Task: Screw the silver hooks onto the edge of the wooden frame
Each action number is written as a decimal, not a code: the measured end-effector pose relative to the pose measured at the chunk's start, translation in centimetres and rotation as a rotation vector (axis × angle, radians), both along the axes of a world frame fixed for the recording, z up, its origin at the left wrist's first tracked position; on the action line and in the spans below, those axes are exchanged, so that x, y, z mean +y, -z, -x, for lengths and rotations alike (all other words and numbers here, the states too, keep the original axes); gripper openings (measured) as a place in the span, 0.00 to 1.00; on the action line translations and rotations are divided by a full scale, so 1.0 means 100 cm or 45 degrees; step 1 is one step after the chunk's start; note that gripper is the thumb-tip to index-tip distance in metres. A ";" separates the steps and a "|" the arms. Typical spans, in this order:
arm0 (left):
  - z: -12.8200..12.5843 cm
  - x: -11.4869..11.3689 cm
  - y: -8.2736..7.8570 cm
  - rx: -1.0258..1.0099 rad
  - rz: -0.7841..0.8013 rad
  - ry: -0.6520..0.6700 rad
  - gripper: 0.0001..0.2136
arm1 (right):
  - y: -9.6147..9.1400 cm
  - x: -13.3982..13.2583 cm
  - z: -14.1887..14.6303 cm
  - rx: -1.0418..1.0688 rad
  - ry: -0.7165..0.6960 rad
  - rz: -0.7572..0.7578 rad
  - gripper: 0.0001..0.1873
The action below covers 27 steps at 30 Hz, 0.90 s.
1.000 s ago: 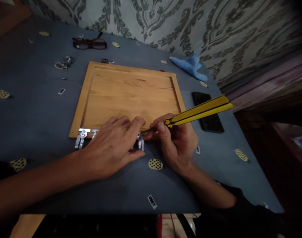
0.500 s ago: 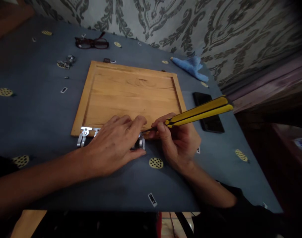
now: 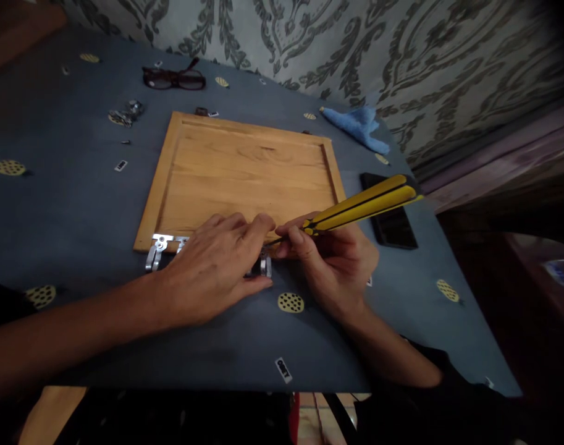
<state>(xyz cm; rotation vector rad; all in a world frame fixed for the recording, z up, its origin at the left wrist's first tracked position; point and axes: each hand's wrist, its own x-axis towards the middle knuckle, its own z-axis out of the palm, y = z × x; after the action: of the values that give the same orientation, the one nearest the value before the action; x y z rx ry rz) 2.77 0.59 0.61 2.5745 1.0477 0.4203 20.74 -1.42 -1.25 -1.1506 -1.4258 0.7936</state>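
A wooden cabinet door lies flat on a blue-grey table. Metal hinges stick out from its near edge. My left hand lies over the right hinge, fingers curled and pressing it against the door's edge. My right hand grips a yellow-and-black screwdriver near its shaft, the handle pointing up to the right, the tip at the hinge under my left fingers.
A black phone lies right of the door. A blue cloth sits at the back right, dark-framed glasses at the back, loose metal hardware at the back left. Patterned wallpaper rises behind the table.
The screwdriver handle has tilted slightly left and lower. My right fingers have moved closer to my left hand. The left hand stays on the hinge.
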 end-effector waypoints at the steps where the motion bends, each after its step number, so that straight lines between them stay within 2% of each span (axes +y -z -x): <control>1: 0.000 0.000 0.000 0.002 0.010 -0.005 0.24 | -0.001 0.000 0.000 0.020 -0.014 0.023 0.04; 6: -0.002 0.001 -0.002 0.025 0.027 -0.004 0.23 | -0.006 0.001 0.002 0.113 -0.065 0.062 0.06; 10: -0.003 0.001 -0.003 0.029 0.049 0.000 0.22 | -0.008 0.000 0.001 0.096 -0.121 0.086 0.13; 17: -0.002 0.001 -0.003 0.022 0.101 -0.016 0.24 | -0.012 0.003 0.001 0.062 -0.150 0.045 0.08; 22: -0.002 0.001 -0.004 -0.003 0.106 -0.001 0.25 | -0.017 0.010 0.002 0.116 -0.193 0.095 0.11; 27: -0.002 0.000 -0.004 -0.034 0.127 -0.025 0.24 | -0.027 0.015 -0.002 0.040 -0.273 0.149 0.14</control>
<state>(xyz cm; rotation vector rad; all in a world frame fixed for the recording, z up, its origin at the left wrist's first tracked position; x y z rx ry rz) 2.93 0.63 1.04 2.4669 1.0581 0.3957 20.94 0.12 1.44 -1.0796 -1.5091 1.0529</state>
